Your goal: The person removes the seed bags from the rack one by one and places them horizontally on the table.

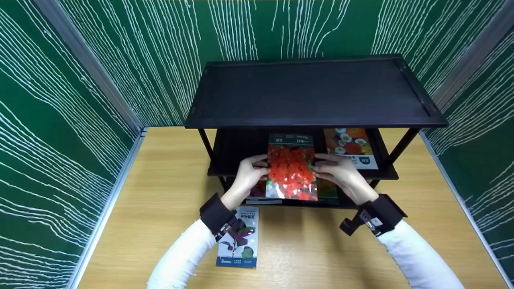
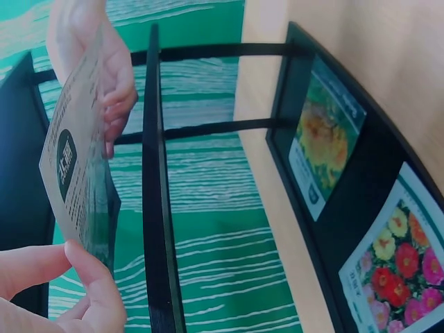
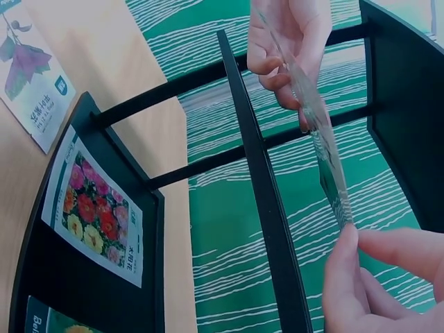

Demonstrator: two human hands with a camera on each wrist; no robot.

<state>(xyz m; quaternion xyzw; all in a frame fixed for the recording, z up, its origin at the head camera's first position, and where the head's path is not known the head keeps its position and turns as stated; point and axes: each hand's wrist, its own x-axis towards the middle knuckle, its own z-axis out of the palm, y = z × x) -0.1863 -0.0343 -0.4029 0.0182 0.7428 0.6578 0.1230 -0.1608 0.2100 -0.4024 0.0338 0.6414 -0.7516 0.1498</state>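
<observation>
A seed packet with red flowers (image 1: 291, 170) is held in front of the middle shelf (image 1: 241, 148) of a black rack, its far end overlapping that shelf in the head view. My left hand (image 1: 251, 174) pinches its left edge between thumb and fingers. On the opposite edge, my right hand (image 1: 341, 174) pinches it the same way. In the left wrist view the packet's pale printed back (image 2: 76, 152) shows. Another packet with white and orange flowers (image 1: 349, 146) lies on the right of the middle shelf, partly hidden by the top board.
The rack's top board (image 1: 313, 94) overhangs the middle shelf. On the bottom shelf lie a packet with mixed flowers (image 2: 402, 270) and one with yellow flowers (image 2: 326, 139). A packet with a purple plant (image 1: 241, 241) lies on the wooden table (image 1: 305, 257), beside my left wrist.
</observation>
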